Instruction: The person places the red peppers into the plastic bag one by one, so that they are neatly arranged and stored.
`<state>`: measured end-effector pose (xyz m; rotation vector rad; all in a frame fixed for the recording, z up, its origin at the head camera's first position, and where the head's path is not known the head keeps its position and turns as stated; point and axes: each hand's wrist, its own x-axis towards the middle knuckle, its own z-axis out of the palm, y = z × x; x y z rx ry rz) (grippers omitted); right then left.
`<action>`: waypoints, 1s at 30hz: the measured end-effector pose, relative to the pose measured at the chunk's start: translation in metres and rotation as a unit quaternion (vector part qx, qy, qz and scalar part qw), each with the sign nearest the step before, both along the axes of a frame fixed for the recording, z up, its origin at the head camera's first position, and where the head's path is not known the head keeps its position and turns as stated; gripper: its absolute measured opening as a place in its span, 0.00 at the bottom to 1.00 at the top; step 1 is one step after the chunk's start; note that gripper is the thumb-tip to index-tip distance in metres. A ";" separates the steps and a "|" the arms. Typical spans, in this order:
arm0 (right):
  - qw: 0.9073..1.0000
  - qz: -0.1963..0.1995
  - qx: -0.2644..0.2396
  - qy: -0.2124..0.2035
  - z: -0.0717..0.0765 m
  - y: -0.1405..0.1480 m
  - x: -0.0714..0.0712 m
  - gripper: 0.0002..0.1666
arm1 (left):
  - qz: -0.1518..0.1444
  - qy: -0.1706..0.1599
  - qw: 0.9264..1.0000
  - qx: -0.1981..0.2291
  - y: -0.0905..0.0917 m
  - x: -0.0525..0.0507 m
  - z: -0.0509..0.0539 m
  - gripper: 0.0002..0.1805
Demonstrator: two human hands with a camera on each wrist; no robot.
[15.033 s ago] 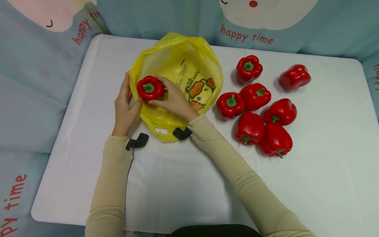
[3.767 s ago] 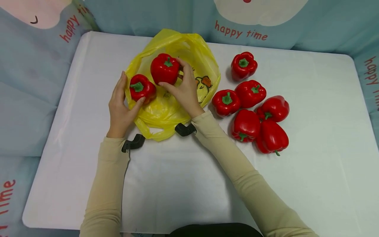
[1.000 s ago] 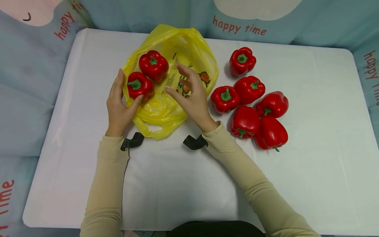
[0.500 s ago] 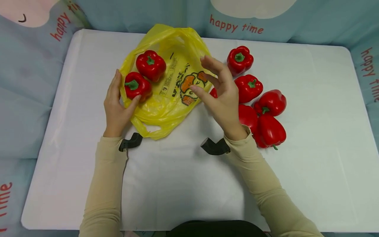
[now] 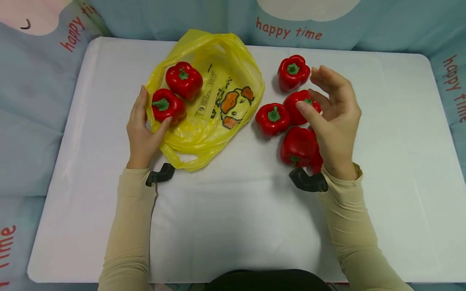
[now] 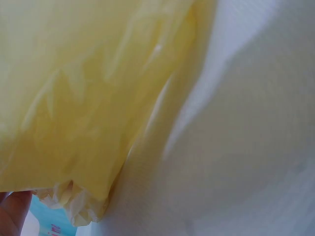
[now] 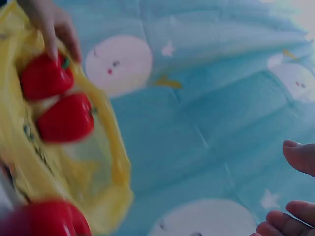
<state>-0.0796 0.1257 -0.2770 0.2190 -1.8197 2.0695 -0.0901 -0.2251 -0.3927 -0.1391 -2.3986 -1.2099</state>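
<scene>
A yellow plastic bag with a printed cartoon face lies open-mouthed on the table. Two red bell peppers, one farther back and one nearer, sit inside its left part. My left hand holds the bag's left edge, its thumb over the rim beside the nearer pepper. To the right, my right hand hovers over the group of bell peppers, fingers spread from the thumb and nothing held. Closest to it is a red bell pepper; the peppers behind the palm and wrist are mostly hidden.
Other red bell peppers stand at the back, left and front of the group. A white cloth covers the table. A blue printed curtain surrounds its back and sides.
Since the earliest frame, a second pepper has been set in the bag and released. Over the last second my right hand has moved right, from the bag to above the loose peppers. My left hand stays put.
</scene>
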 end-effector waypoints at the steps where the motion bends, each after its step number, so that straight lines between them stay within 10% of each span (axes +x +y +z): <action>1: 1.000 -0.010 -0.005 0.000 0.001 0.006 0.001 0.29 | 0.001 -0.001 1.000 0.000 0.000 0.000 0.000 0.41; 13: 0.995 -0.093 -0.022 -0.026 -0.005 0.083 0.010 0.23 | 0.015 -0.015 1.000 0.000 -0.001 0.000 -0.001 0.41; 30: 0.976 0.072 0.082 -0.189 -0.050 0.158 0.009 0.26 | -0.004 0.002 1.000 0.002 0.000 -0.002 -0.001 0.39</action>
